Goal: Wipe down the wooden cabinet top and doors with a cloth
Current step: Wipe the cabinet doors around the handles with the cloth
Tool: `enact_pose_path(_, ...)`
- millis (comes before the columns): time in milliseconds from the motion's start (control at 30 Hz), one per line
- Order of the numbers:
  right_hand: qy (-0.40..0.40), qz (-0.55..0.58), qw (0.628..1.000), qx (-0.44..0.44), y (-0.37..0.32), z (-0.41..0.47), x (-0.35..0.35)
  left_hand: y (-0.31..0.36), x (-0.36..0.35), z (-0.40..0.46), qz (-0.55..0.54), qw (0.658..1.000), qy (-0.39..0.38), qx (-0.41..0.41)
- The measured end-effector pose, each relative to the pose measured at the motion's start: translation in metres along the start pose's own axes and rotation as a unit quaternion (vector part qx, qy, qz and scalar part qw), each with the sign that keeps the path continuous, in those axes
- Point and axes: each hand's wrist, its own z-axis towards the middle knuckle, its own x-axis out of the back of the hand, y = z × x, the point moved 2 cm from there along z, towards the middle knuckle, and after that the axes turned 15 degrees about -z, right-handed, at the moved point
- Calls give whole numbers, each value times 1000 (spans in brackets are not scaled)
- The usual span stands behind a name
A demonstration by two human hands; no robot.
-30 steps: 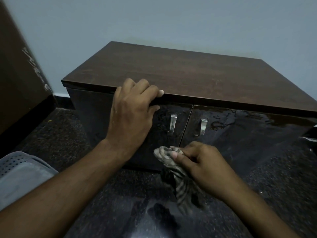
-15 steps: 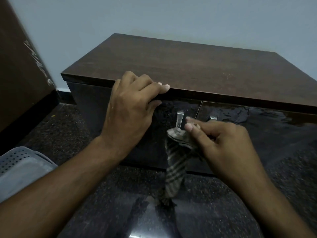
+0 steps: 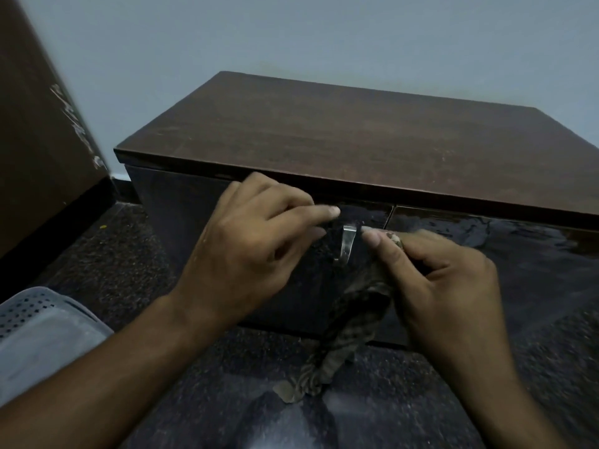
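A: Where are the hands, taking the handle [image 3: 347,243] on the left door [image 3: 181,218] as the mark?

B: The left hand [image 3: 249,251] is just left of it, in front of the door and below the top's [image 3: 356,134] front edge. Its forefinger points right, ending just above the handle; the other fingers curl loosely and hold nothing.

A: And the right hand [image 3: 440,286]?

B: Just right of the handle, gripping the cloth [image 3: 350,322]. The thumb tip sits beside the handle's upper end, with a bit of cloth showing behind it. The rest hangs below the handle down to the floor [image 3: 129,270].

A: Is the thumb touching the metal?

B: I cannot tell; the picture is blurred there.

A: What is hidden?

B: The right door's [image 3: 534,254] own handle, behind the right hand. The door shines wet. The cabinet's right end is cut off. Far left of the handle is a grey perforated thing [image 3: 39,325], partly cropped.
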Motion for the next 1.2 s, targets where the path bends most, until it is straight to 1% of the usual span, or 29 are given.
enact_pose_path(33,-12,19,1000,-3,-3,2,0,0,-2,-1,-33,999,-25,13)
enact_pose_path(67,-21,45,999,-3,-5,4,-1,1,-6,-3,-72,995,-55,44)
enact_pose_path(133,-27,132,991,-23,-11,6,-1,4,-15,-8,-138,975,-112,135)
enact_pose_path(200,-40,223,971,-70,-11,7,-1,6,-23,-14,-177,953,-144,200)
enact_pose_path(233,-50,244,964,-88,-10,7,-1,7,-26,-16,-192,944,-150,220)
enact_pose_path(300,-71,272,953,-109,-6,6,-1,7,-27,-17,-211,932,-143,258)
enact_pose_path(367,-100,271,948,-134,1,6,0,6,-26,-17,-220,922,-115,296)
enact_pose_path(400,-130,249,948,-153,7,6,-1,5,-24,-16,-227,917,-96,312)
enact_pose_path(433,-176,221,944,-171,11,5,-1,5,-23,-16,-233,913,-76,326)
enact_pose_path(500,-273,216,911,-220,16,-1,-6,5,-22,-15,-235,905,-42,353)
enact_pose_path(533,-287,246,894,-242,16,-4,-9,5,-21,-14,-233,900,-32,366)
enact_pose_path(567,-266,290,883,-256,14,-7,-12,5,-22,-14,-229,896,-28,378)
enact_pose_path(633,-161,381,870,-267,9,-13,-20,2,-25,-17,-216,890,-36,400)
enact_pose_path(700,-63,475,836,-268,6,-18,-31,0,-27,-20,-210,885,-45,414)
enact_pose_path(733,-32,491,832,-258,7,-21,-37,0,-27,-22,-213,882,-48,417)
enact_pose_path(767,-7,474,847,-240,5,-24,-41,1,-28,-22,-225,878,-53,419)
enact_pose_path(833,62,379,901,-199,6,-29,-48,6,-29,-21,-266,870,-81,407)
enact_pose_path(900,125,252,949,-144,2,-32,-54,11,-31,-19,-262,884,-125,367)
enact_pose_path(933,148,193,964,-110,0,-33,-58,12,-34,-18,-247,892,-147,349)
enact_pose_path(1000,192,110,974,-48,-3,-32,-66,11,-35,-16,-212,910,-164,316)
enact_pose_path(1033,217,75,973,-14,-3,-30,-68,9,-32,-13,-187,925,-144,298)
enact_pose_path(1100,261,4,964,45,-3,-17,-70,3,-22,-8,-135,952,-61,270)
enact_pose_path(1133,272,-34,960,62,-3,-9,-73,1,-15,-5,-115,957,-19,264)
enact_pose_path(1200,265,-106,955,83,-3,0,-85,-4,-6,-3,-74,965,31,251)
